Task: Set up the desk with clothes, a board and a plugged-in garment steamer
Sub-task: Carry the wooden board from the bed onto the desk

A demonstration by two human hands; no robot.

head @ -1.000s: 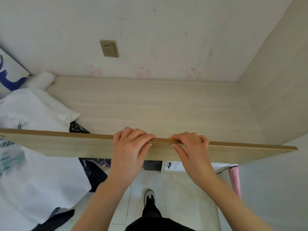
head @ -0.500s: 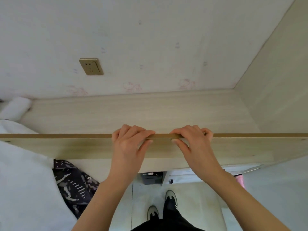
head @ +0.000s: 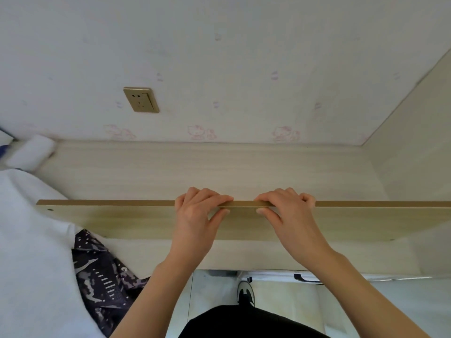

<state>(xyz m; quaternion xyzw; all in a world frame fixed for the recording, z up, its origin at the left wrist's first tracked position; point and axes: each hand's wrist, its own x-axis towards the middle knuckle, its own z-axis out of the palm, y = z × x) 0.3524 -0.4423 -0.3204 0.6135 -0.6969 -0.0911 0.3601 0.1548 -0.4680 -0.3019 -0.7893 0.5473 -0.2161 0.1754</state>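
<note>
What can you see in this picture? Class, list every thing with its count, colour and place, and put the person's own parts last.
board: one, light wood, on its long edge over the desk
desk: one, light wood, against the wall
wall socket: one, brass-coloured, upper left wall, nothing plugged in
white garment: one, white, left side
patterned garment: one, dark with pale print, lower left, beside the white garment
white bundle: one, white, blurred, back left corner
shoe: one, black and white, on the floor
left hand: one, grips the board's top edge
right hand: one, grips the same edge, close beside the left hand
</note>
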